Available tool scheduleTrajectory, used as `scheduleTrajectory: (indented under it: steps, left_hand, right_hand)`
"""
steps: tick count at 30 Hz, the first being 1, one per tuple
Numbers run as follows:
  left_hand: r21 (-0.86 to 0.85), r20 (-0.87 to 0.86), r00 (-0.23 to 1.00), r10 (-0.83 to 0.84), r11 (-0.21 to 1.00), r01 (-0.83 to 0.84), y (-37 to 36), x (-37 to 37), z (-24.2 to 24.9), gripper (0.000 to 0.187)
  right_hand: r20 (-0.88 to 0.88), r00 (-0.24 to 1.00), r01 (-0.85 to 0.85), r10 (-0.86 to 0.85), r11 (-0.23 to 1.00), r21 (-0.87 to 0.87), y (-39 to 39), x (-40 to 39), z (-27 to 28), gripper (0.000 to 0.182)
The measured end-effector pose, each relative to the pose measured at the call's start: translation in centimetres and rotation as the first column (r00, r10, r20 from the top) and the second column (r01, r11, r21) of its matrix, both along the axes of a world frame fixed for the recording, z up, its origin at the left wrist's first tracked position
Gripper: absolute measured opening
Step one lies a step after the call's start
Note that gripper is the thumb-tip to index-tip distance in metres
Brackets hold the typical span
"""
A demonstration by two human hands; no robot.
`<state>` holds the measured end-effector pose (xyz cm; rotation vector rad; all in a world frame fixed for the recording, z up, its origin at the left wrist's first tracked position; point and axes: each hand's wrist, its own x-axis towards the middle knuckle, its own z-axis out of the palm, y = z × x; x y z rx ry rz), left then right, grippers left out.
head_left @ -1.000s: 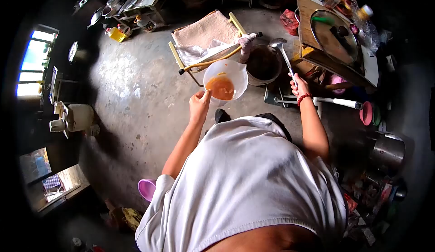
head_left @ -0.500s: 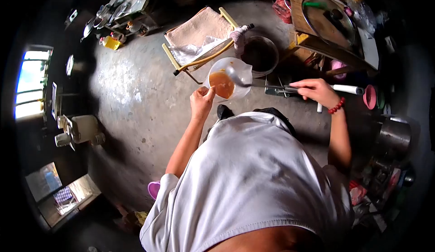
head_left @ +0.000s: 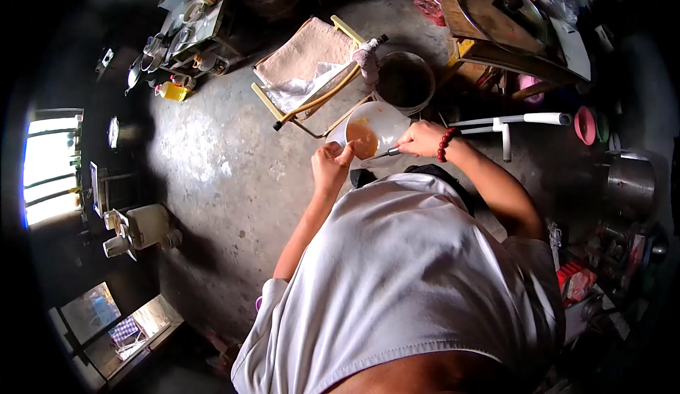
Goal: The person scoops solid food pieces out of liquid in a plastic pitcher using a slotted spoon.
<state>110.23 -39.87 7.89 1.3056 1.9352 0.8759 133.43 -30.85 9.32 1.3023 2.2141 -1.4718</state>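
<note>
A translucent white plastic jug with orange-brown liquid in it is tilted in front of me, above the floor. My left hand pinches the near left side of its rim. Over the right side of the jug, my right hand, with a red bead bracelet on the wrist, is closed around the handle of a ladle. The ladle's head is down in the jug, mostly hidden by the wall and the liquid.
Beyond the jug stand a folding chair with a pinkish cloth and a dark-filled bucket. To the right are a wooden table with a glass lid, a white-handled metal frame and a metal pot.
My right hand has moved left, close to the jug, and the ladle's head has gone lower into it. The jug and my left hand have shifted slightly right in view.
</note>
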Motion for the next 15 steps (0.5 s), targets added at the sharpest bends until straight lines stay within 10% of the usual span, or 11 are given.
scheduleTrajectory:
  steps: [3, 8, 15]
  left_hand:
    - [-0.053, -0.018, 0.999, -0.028, 0.998, 0.027, -0.3, 0.2, -0.1, 0.045]
    - [-0.075, -0.038, 0.997, -0.061, 0.995, 0.058, -0.6, 0.4, -0.5, 0.05]
    - [-0.04, -0.027, 0.998, -0.053, 0.998, 0.052, -0.5, 0.6, -0.2, 0.048]
  right_hand:
    - [-0.063, 0.996, -0.032, 0.059, 0.931, 0.364, -1.8, 0.2, -0.3, 0.02]
    - [0.177, 0.984, -0.119, 0.032, 0.852, 0.509, -3.2, -0.5, 0.3, 0.016]
    - [0.074, 0.996, -0.017, -0.044, 0.743, 0.669, -3.4, 0.0, -0.5, 0.014]
